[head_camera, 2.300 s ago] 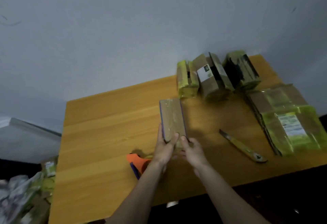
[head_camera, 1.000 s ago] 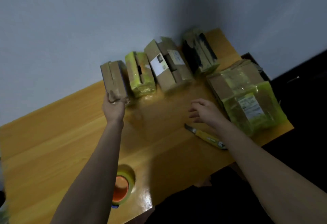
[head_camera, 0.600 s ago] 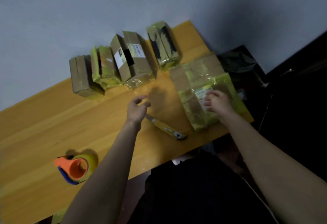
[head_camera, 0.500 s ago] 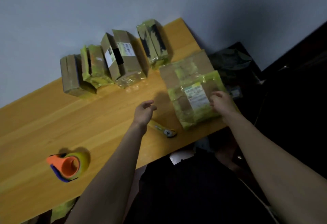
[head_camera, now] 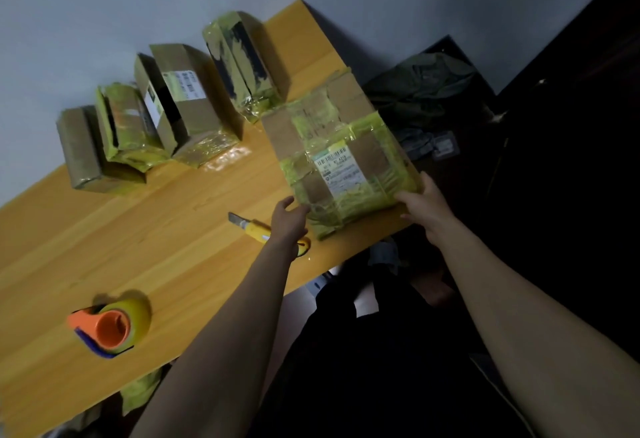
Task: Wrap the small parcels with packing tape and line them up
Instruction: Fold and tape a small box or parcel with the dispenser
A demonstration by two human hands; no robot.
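at the table's (head_camera: 145, 240) right end, both my hands close on the large flat parcel (head_camera: 341, 157).
my right hand (head_camera: 427, 207) grips its near right corner at about 3 o'clock, thumb up the side edge and fingers hooked under; my left hand (head_camera: 289, 221) meets its near left edge at 9 o'clock with fingers loosely spread, whether it has any real hold i cannot tell. four small parcels (head_camera: 173, 112) stand in a row at 11 o'clock against the wall. the knife (head_camera: 252, 228) lies under my left wrist; the tape dispenser (head_camera: 110, 326) waits at 8 o'clock. best, i judge, to lift from both edges evenly, keeping clear of the blade and the table edge.
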